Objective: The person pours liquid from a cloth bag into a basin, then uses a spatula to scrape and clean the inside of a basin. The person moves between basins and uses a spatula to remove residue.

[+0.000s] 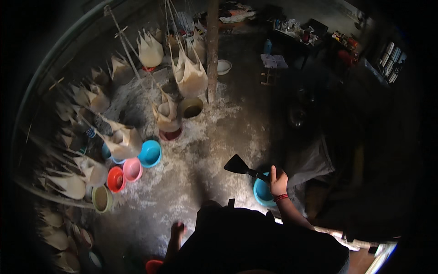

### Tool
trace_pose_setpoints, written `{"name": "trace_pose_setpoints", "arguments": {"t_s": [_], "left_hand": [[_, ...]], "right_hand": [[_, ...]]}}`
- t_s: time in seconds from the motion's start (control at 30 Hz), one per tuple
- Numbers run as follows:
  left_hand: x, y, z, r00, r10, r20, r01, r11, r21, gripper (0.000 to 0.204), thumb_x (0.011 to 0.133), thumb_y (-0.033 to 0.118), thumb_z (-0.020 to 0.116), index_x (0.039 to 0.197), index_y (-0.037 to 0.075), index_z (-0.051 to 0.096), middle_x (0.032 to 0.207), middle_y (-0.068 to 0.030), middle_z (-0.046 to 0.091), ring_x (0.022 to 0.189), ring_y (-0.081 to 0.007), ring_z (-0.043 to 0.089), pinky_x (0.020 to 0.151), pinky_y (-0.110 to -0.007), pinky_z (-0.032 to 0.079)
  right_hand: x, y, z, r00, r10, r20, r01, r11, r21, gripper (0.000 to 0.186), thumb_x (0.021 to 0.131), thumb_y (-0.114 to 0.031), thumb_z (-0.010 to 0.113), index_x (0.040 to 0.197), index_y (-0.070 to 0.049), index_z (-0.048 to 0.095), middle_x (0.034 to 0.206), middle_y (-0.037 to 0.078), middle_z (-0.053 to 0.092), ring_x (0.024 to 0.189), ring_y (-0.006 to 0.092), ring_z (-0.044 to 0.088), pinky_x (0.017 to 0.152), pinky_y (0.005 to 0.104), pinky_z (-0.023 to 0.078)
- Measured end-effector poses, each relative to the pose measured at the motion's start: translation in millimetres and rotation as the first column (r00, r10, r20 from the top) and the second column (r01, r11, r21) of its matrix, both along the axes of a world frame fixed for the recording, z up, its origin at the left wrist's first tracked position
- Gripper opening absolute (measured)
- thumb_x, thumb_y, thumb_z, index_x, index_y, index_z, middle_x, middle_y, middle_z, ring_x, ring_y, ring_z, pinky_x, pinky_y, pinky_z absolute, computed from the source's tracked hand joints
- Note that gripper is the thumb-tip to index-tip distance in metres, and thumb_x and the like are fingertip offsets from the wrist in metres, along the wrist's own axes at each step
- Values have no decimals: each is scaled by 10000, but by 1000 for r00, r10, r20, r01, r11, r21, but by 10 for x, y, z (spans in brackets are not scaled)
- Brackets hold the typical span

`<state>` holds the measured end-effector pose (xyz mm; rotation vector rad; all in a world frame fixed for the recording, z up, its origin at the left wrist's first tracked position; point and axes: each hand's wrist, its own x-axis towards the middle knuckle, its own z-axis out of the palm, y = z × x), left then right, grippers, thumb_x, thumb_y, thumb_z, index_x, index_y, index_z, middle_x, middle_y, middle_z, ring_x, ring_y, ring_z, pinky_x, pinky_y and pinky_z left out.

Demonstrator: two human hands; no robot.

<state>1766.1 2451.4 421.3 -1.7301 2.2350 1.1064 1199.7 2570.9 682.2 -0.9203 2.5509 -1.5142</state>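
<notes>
Right hand [278, 181], as I watch it through the head view, is closed around the handle of a black spatula [236, 165], whose flared blade points left above the concrete floor [228, 137]. Behind the handle I see a turquoise basin [263, 195], partly covered by the hand. Left hand [178, 229] hangs low with fingers curled; I can't tell whether it holds anything. Near it, at my lower edge, is a red tub [153, 266]. Farther left I make out hanging cloth bags [190, 78] and a pink basin [132, 170].
</notes>
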Motion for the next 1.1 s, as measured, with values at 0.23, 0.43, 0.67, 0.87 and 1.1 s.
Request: {"name": "trace_pose_setpoints", "arguments": {"t_s": [0.23, 0.43, 0.67, 0.87, 1.1], "left_hand": [[-133, -1438, -839, 996, 25, 85, -16, 994, -106, 323, 831, 397, 629, 756, 86, 673, 750, -214, 656, 739, -414, 644, 633, -531, 488], [-3710, -5024, 143, 934, -356, -8, 334, 882, -331, 300, 948, 288, 540, 916, 29, 687, 953, -239, 698, 947, -438, 667, 808, -549, 529], [-8050, -7444, 2093, 609, -151, -778, 258, 966, 14, 232, 1009, 107, 604, 1187, -41, 599, 979, -98, 696, 913, -165, 684, 795, -302, 578], [-9189, -8010, 1380, 860, -95, -502, 188, 972, 139, 289, 999, 134, 597, 1210, -64, 595, 1030, -132, 711, 936, -170, 701, 824, -307, 582], [-8906, -8007, 850, 855, 453, -255, -273, 809, 521, 272, 973, 98, 558, 1187, -69, 577, 1001, -178, 707, 825, -245, 726, 744, -344, 605]], "right_hand": [[-1274, -1941, -134, 981, -127, 150, 134, 990, -39, 486, 1058, -348, 572, 759, 35, 582, 608, 124, 553, 560, 218, 536, 567, 388, 439], [-2408, -3053, -200, 930, -286, 233, 292, 956, 10, 504, 1071, -370, 543, 798, 49, 605, 666, 118, 610, 609, 195, 544, 610, 382, 460], [-3995, -4020, -300, 821, -436, 369, 474, 881, -14, 483, 1089, -393, 508, 866, 28, 591, 752, 9, 546, 713, 97, 466, 659, 278, 418], [-5899, -5183, -565, 835, -434, 339, 460, 888, 2, 444, 1100, -329, 491, 770, -33, 482, 688, -26, 397, 650, 75, 298, 569, 299, 292], [-8160, -6772, -573, 897, -305, 320, 327, 945, -16, 422, 1076, -296, 544, 764, -22, 470, 688, -18, 390, 647, 76, 338, 567, 291, 305]]}}
